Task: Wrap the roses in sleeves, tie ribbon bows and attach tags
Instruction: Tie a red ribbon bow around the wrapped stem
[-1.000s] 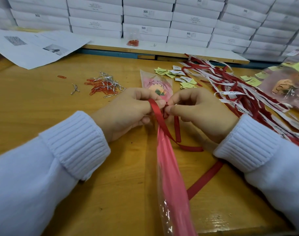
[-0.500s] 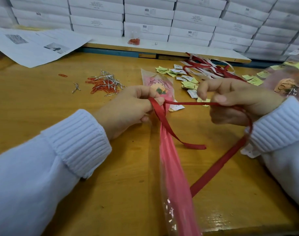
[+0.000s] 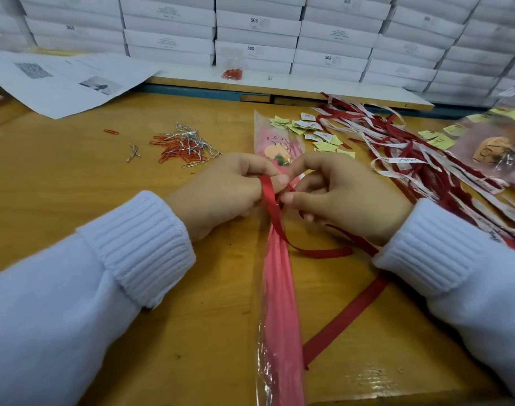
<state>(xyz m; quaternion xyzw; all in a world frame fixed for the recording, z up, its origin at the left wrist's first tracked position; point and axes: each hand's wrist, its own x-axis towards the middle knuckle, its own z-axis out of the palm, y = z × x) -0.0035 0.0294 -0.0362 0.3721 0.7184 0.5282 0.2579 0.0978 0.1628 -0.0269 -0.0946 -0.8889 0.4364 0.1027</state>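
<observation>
Wooden tabletop (image 3: 74, 200) carries the sleeved rose (image 3: 279, 288), its neck under both sets of fingertips, where the left hand (image 3: 221, 191) pinches a red ribbon (image 3: 272, 200) loop and the right hand (image 3: 344, 197) pinches the crossing just beside it, so firm pinches while drawing the tail should seat the bow snugly.

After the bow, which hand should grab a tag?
Probably right: both hands pinch the ribbon, but the tags lie just beyond the right hand, while the left hand would have to cross the sleeve.
</observation>
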